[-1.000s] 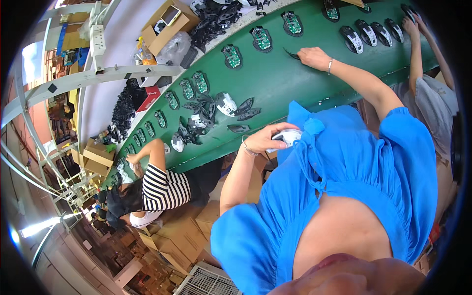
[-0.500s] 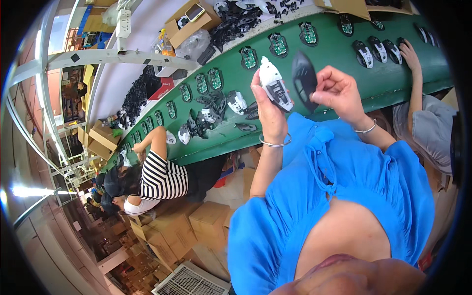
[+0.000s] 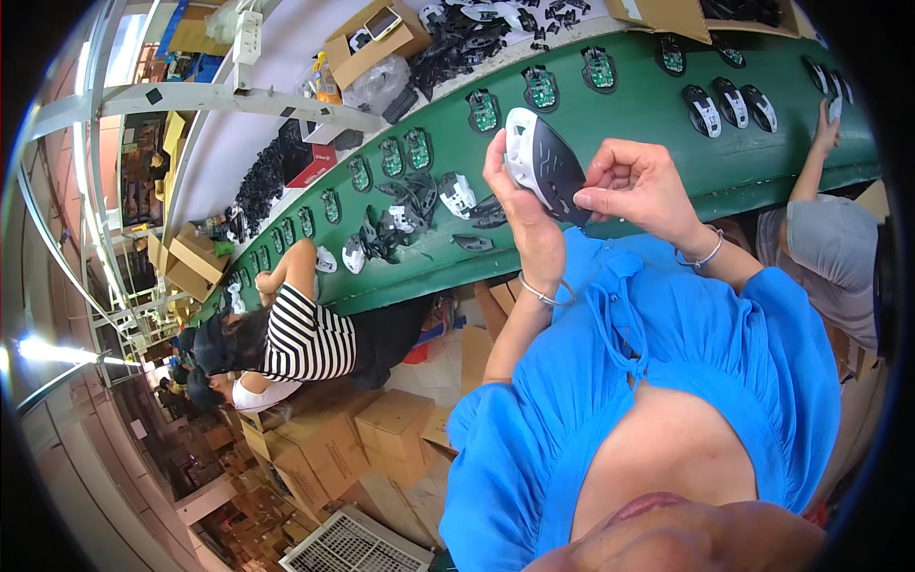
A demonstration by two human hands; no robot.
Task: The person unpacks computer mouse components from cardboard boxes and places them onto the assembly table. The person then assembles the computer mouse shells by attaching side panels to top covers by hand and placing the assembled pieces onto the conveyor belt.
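Observation:
Above the green bench, my left hand (image 3: 526,224) grips a white computer mouse shell (image 3: 520,138) along its side. A black mouse cover (image 3: 553,164) lies over the shell's inner face and hides most of it. My right hand (image 3: 643,191) pinches the lower right edge of that cover between thumb and fingers. Beyond my hands, green circuit boards (image 3: 483,112) sit in black mouse bases. Left of my left hand lie a white shell (image 3: 457,194) and a pile of black shell parts (image 3: 412,202).
The green bench (image 3: 629,129) curves across in front. Several black-and-white mice (image 3: 732,103) stand at right, near another person's hand (image 3: 826,135). A person in a striped top (image 3: 310,338) works at left. Cardboard boxes (image 3: 396,424) stand below; an open carton (image 3: 376,40) sits on the shelf.
My right hand has moved slightly left, bringing the black cover from beside the white shell onto it. The shell has turned. At right, the other person's hand has moved farther right, away from the mice.

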